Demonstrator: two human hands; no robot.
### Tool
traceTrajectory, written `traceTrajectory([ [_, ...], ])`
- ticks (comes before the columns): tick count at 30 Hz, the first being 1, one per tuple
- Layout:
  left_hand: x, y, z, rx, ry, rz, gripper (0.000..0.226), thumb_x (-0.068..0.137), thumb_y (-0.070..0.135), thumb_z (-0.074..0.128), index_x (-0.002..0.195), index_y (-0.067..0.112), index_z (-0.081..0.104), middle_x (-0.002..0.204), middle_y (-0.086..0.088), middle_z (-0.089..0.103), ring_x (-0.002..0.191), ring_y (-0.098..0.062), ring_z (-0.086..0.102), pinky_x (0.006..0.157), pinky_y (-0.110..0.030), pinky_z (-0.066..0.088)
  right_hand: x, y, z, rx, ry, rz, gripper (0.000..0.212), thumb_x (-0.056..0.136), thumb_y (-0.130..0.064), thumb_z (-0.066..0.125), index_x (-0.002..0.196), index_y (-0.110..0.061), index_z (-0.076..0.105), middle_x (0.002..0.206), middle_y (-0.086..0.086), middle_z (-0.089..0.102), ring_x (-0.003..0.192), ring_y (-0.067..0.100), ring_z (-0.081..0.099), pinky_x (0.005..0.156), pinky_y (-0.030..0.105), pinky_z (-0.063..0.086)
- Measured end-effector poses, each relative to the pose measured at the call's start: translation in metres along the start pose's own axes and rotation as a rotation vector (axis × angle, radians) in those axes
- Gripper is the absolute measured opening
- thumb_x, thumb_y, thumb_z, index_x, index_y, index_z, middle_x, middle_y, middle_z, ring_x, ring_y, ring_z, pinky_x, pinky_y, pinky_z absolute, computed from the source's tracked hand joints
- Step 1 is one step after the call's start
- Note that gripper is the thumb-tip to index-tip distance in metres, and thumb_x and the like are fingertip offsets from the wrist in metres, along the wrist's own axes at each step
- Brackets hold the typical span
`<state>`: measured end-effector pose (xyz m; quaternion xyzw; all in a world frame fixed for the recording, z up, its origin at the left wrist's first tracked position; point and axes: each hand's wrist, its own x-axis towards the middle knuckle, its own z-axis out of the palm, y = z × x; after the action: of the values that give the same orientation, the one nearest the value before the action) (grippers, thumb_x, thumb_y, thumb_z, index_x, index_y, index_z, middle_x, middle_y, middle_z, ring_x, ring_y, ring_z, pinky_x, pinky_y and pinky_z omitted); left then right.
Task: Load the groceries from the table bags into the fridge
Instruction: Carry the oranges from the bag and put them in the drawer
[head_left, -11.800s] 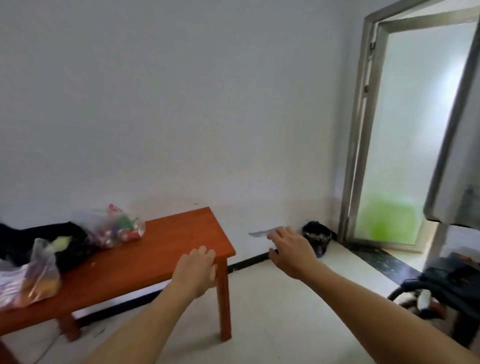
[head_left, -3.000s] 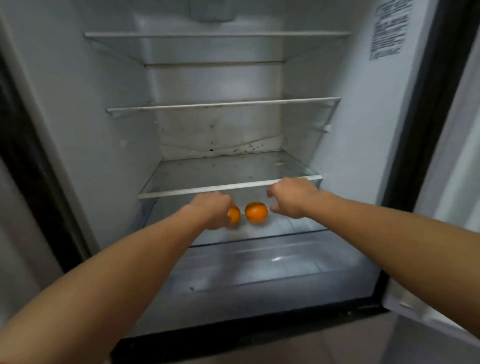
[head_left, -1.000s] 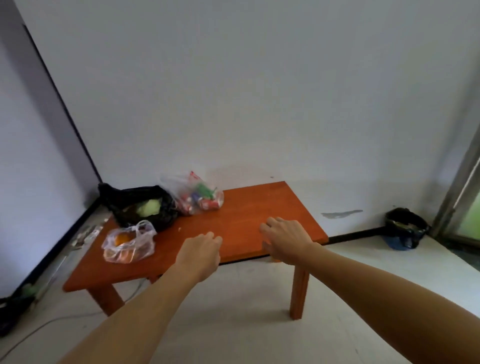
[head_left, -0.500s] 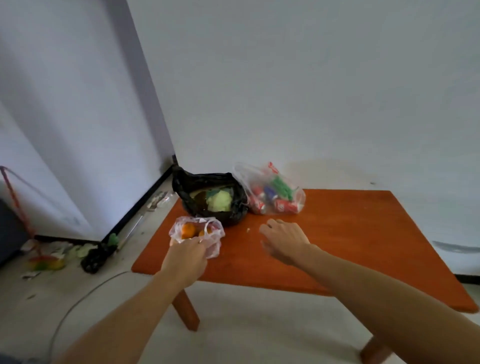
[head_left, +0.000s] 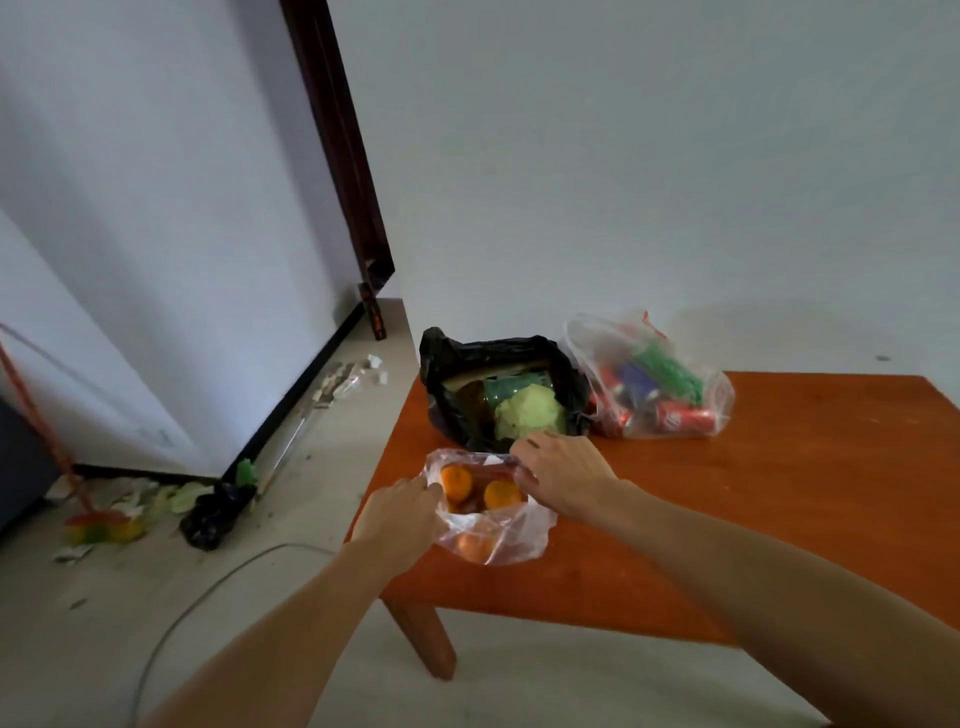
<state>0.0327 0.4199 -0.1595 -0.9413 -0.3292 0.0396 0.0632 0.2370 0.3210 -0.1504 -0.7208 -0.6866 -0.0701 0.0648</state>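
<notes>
A bare room of a home: white walls (head_left: 623, 156), a dark door frame (head_left: 337, 156) upper left, a low wooden table (head_left: 779, 493) at right holding a bag of oranges (head_left: 493, 543) and other grocery bags (head_left: 447, 364), litter (head_left: 171, 496) on the floor (head_left: 156, 597) lower left.

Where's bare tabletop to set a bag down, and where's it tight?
Free: the table's right half, between the can bag, the right forearm and the right edge. Crowded: the left end, where black bag, can bag and orange bag bunch together, left hand and right hand holding the orange bag's mouth.

Oranges (head_left: 501, 493) in open clear bag (head_left: 521, 540)
</notes>
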Motion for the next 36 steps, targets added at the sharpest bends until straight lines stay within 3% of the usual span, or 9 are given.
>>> traceTrajectory([
  [6,0.045,-0.045,0.038,0.040,-0.091,0.196,0.030,0.094,0.014,0.044,0.122,0.017,0.052,0.126,-0.005,0.055,0.114,-0.022,0.053,0.091,-0.034,0.044,0.047,-0.028,0.049,0.096,-0.106,0.084,0.027,0.101,-0.027,0.037,0.118,-0.016,0.053,0.113,0.005,0.055,0.100,0.023,0.056,0.074,0.035,0.043],
  [10,0.076,-0.052,0.066,0.028,-0.143,0.349,0.036,0.094,0.021,0.048,0.130,0.015,0.048,0.132,-0.007,0.051,0.120,-0.024,0.047,0.099,-0.036,0.038,0.064,-0.025,0.090,0.118,-0.226,0.207,0.022,0.097,-0.022,0.040,0.112,-0.017,0.055,0.113,0.005,0.057,0.106,0.029,0.055,0.075,0.043,0.051],
  [14,0.111,-0.057,0.097,0.044,-0.189,0.519,0.039,0.092,0.023,0.050,0.130,0.014,0.048,0.136,-0.005,0.048,0.126,-0.023,0.041,0.104,-0.037,0.033,0.069,-0.021,0.126,0.079,-0.417,0.234,0.031,0.095,-0.010,0.046,0.124,-0.015,0.055,0.122,0.005,0.059,0.107,0.026,0.060,0.074,0.036,0.049],
  [19,0.137,-0.071,0.138,0.043,-0.262,0.724,0.040,0.094,0.034,0.048,0.131,0.020,0.051,0.134,-0.002,0.055,0.128,-0.018,0.042,0.113,-0.038,0.026,0.066,-0.023,0.162,0.256,-0.570,0.289,0.042,0.094,-0.042,0.054,0.125,-0.015,0.048,0.112,0.008,0.061,0.099,0.029,0.063,0.077,0.040,0.054],
  [22,0.145,-0.081,0.142,0.093,-0.257,0.739,0.028,0.098,0.026,0.042,0.121,0.015,0.052,0.123,-0.005,0.060,0.114,-0.021,0.054,0.102,-0.037,0.036,0.067,-0.030,0.179,0.243,-0.562,0.362,0.039,0.098,-0.048,0.042,0.110,-0.015,0.059,0.104,0.008,0.065,0.101,0.027,0.061,0.073,0.034,0.042],
  [26,0.149,-0.096,0.144,0.134,-0.258,0.760,0.028,0.095,0.009,0.044,0.122,0.008,0.047,0.125,-0.011,0.052,0.110,-0.024,0.054,0.084,-0.035,0.047,0.063,-0.041,0.184,0.274,-0.571,0.449,0.041,0.093,-0.043,0.050,0.128,-0.020,0.053,0.130,0.009,0.055,0.124,0.032,0.047,0.090,0.041,0.046],
  [31,0.153,-0.118,0.162,0.045,-0.288,0.781,0.052,0.095,0.041,0.049,0.137,0.015,0.035,0.141,-0.011,0.035,0.120,-0.025,0.047,0.086,-0.033,0.051,0.070,-0.054,0.180,0.311,-0.517,0.497,0.077,0.076,-0.062,0.060,0.142,-0.030,0.035,0.146,0.005,0.037,0.127,0.032,0.044,0.093,0.048,0.048],
  [34,0.155,-0.127,0.171,0.022,-0.292,0.802,0.062,0.091,0.042,0.058,0.140,0.019,0.030,0.145,-0.010,0.030,0.124,-0.026,0.044,0.082,-0.032,0.054,0.072,-0.072,0.184,0.342,-0.469,0.525,0.081,0.069,-0.070,0.061,0.138,-0.038,0.035,0.145,-0.001,0.039,0.127,0.030,0.044,0.093,0.049,0.047],
  [36,0.159,-0.130,0.176,-0.026,-0.307,0.800,0.069,0.089,0.040,0.061,0.144,0.022,0.023,0.147,-0.009,0.027,0.125,-0.025,0.046,0.082,-0.032,0.054,0.071,-0.086,0.188,0.360,-0.443,0.556,0.080,0.069,-0.062,0.066,0.138,-0.039,0.034,0.144,-0.005,0.040,0.126,0.027,0.044,0.093,0.045,0.045],
])
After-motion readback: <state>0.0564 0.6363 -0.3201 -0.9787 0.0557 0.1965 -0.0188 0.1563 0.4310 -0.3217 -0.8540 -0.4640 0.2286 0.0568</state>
